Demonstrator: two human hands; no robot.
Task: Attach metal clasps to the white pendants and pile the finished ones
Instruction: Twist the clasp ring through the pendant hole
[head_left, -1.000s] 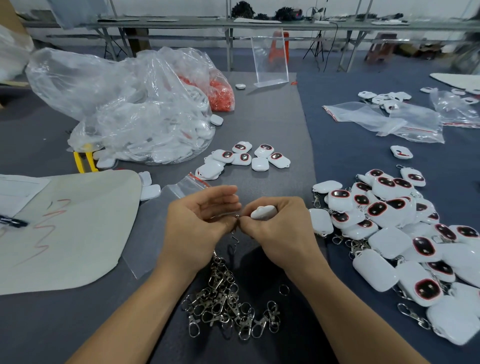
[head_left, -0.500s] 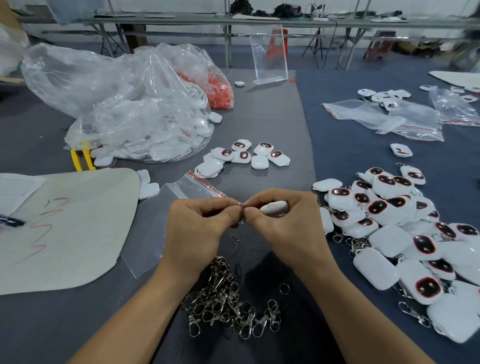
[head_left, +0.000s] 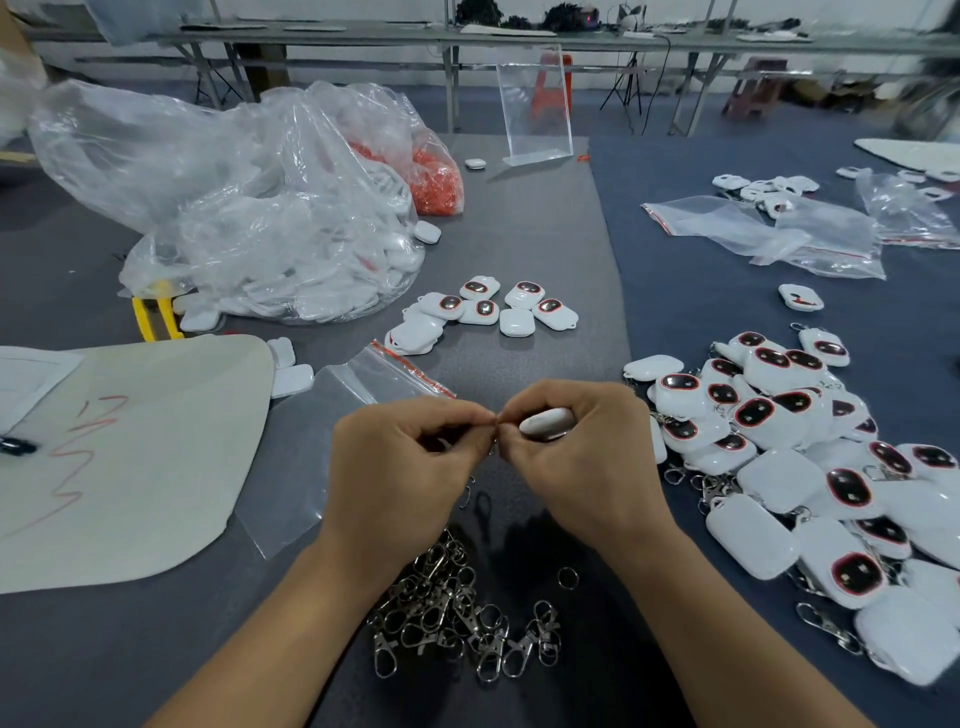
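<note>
My right hand (head_left: 576, 462) grips a white pendant (head_left: 546, 422), which shows between its thumb and fingers. My left hand (head_left: 400, 467) pinches a metal clasp (head_left: 470, 493) whose hook dangles below the fingertips. The fingertips of both hands meet at the pendant's loop end. A heap of loose metal clasps (head_left: 457, 618) lies on the grey mat under my wrists. A pile of pendants with clasps on them (head_left: 810, 457) spreads out to the right. A small group of bare pendants (head_left: 488, 312) lies beyond my hands.
A large clear plastic bag of white parts (head_left: 270, 218) fills the back left, with a bag of red pieces (head_left: 436, 176) behind it. Yellow-handled pliers (head_left: 153, 312), a beige sheet (head_left: 130, 452), empty zip bags (head_left: 763, 234) and an acrylic stand (head_left: 535, 104) lie around.
Both hands rose slightly and drew closer together; the left hand's fingers curled tighter onto the clasp at the pendant's end. The camera view shifted a little.
</note>
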